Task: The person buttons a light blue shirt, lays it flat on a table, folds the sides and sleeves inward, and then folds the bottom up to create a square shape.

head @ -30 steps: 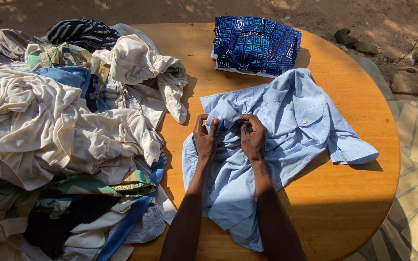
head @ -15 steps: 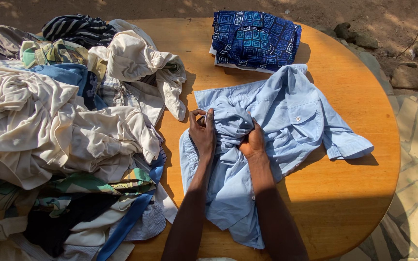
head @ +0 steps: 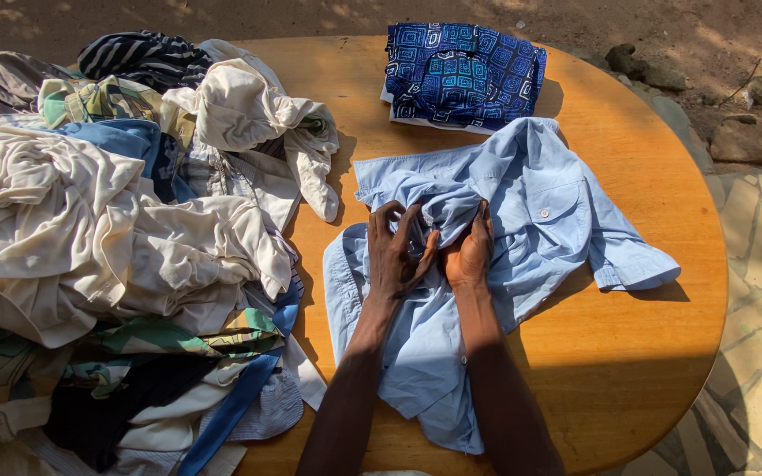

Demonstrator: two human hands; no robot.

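Vs half a second back: left hand (head: pixel 397 251) has gone from a closed pinch at the shirt's left edge to fingers spread, shifted right onto the bunched fabric. Right hand (head: pixel 469 253) sits slightly higher, thumb side now up against the bunch. The fabric bunch has moved up and right; the shirt's sleeve at right centre is about where it was.

Pose now: both forearms come in from the bottom centre of the frame, nearly parallel, hands close together at frame centre. Left hand is palm down, fingers splayed and dug into the folds, gripping cloth loosely. Right hand is turned palm inward, fingers curled into the bunch, closed on fabric.

The light blue shirt (head: pixel 540 220) lies crumpled, centre to centre right, on the round wooden table (head: pixel 654 353), partly in the arms' shadow. A folded blue patterned garment (head: pixel 462 75) lies top centre, just above the shirt. An unsorted clothes pile (head: pixel 108 247) fills the left half of the frame.
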